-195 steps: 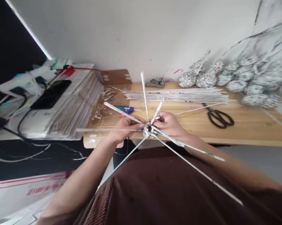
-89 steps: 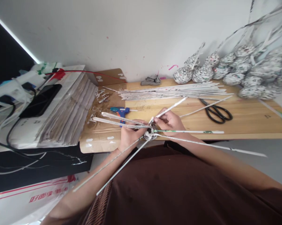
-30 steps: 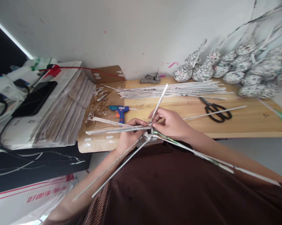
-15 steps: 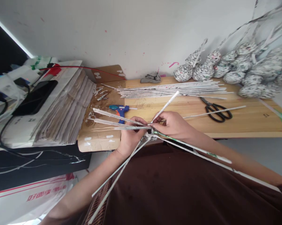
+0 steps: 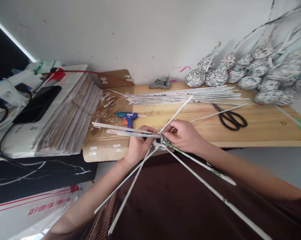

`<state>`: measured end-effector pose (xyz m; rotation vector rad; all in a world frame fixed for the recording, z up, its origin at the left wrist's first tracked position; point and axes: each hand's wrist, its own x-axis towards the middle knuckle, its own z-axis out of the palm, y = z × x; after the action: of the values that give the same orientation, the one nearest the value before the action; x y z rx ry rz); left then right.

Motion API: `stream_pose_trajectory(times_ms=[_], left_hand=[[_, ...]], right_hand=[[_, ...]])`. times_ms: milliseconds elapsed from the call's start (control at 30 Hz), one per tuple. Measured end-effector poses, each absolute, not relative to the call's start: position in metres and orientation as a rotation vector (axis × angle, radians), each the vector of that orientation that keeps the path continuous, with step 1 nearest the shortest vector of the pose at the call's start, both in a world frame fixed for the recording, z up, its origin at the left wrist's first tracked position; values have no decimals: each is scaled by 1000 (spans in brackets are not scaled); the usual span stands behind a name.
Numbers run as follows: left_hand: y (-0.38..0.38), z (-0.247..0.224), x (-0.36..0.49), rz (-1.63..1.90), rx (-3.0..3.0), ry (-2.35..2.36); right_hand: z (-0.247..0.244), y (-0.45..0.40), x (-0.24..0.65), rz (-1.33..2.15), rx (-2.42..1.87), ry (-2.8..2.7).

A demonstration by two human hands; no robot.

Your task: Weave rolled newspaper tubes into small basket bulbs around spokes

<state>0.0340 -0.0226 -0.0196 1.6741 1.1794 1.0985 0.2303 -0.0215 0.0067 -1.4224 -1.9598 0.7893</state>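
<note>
The right hand (image 5: 187,135) had thumb and fingers pinched at the base of a paper stick (image 5: 178,113), beside the rim of a small woven piece (image 5: 161,146). The left hand (image 5: 139,143) was curled closed on the piece's other side, at the near edge of the table (image 5: 265,130). More sticks (image 5: 224,200) fanned outward. Beyond lay a glue gun (image 5: 130,116), scissors (image 5: 232,119), a stick bundle (image 5: 183,95) and woven balls (image 5: 217,77) by the wall (image 5: 90,33).

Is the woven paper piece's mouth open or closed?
Open: a dark hollow shows in the top of the woven paper piece, between the left hand and right hand, with paper tubes radiating outward.
</note>
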Motion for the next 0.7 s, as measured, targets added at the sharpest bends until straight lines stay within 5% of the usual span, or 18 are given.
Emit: stream_pose_trajectory(times_ms=[700], left_hand=[[-23, -17, 41, 1132, 1466, 1164]], right_hand=[[18, -13, 225, 528, -1317, -2110]])
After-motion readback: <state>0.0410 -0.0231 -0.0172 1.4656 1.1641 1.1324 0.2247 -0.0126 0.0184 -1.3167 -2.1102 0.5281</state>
